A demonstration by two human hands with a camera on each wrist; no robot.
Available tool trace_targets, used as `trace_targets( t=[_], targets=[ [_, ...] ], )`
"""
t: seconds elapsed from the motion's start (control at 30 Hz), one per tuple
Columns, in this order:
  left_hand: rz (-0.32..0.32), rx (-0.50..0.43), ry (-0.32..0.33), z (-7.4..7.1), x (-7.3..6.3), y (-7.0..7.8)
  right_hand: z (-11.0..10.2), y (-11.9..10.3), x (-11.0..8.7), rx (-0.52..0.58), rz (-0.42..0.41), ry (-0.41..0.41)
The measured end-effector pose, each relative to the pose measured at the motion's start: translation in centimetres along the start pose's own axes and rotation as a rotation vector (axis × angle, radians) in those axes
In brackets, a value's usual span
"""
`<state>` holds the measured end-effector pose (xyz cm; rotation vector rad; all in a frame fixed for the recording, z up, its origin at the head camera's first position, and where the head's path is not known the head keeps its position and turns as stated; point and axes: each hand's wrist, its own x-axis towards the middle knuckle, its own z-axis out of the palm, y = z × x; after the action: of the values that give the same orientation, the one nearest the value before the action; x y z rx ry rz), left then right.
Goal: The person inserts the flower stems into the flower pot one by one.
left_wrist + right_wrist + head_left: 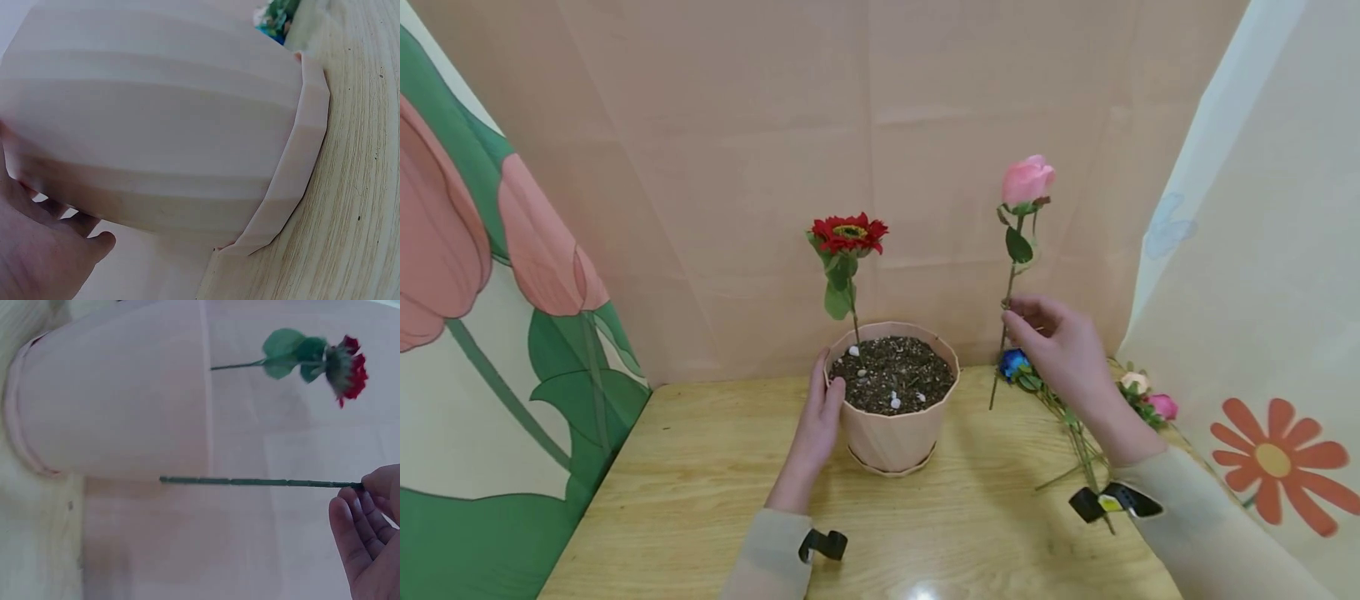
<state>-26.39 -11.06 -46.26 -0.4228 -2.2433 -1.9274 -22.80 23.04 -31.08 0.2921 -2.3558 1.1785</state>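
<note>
A pale pink flower pot filled with dark soil stands on its saucer on the wooden table. An artificial red flower with green leaves stands upright in the soil, towards the left side. My left hand rests against the pot's left side, its fingers fairly straight and the thumb near the rim. To the right of the pot, my right hand pinches the stem of a pink rose between thumb and fingers. The rose is upright; its bare stem end hangs free beside the pot.
Behind the right forearm several artificial flowers lie on the table, among them a blue one, a cream one and a magenta one. A pinkish cloth backdrop hangs behind; flower-printed panels flank the table.
</note>
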Motion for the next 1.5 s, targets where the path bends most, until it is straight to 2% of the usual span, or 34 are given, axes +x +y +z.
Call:
trace_targets(
  t=[0.3, 0.53, 0.77, 1.07, 1.5],
  targets=[
    [0.000, 0.011, 0.009, 0.0, 0.0, 0.0, 1.2, -3.8, 2.2, 0.118, -0.096, 0.022],
    [-0.002, 0.011, 0.011, 0.0, 0.1, -0.3, 3.1, -5.9, 3.8, 0.147, -0.159, 0.024],
    [-0.005, 0.026, 0.014, 0.0, -0.1, -0.1, 6.0, -5.4, 4.8, 0.109, -0.204, 0.021],
    [-0.004, 0.026, 0.011, 0.1, 0.1, -0.1, 8.9, -5.0, 5.6, 0.035, -0.202, -0.052],
    [-0.001, 0.005, 0.001, 0.0, 0.1, 0.0, 11.1, -4.8, 5.9, -0.024, -0.205, -0.070]
  ],
)
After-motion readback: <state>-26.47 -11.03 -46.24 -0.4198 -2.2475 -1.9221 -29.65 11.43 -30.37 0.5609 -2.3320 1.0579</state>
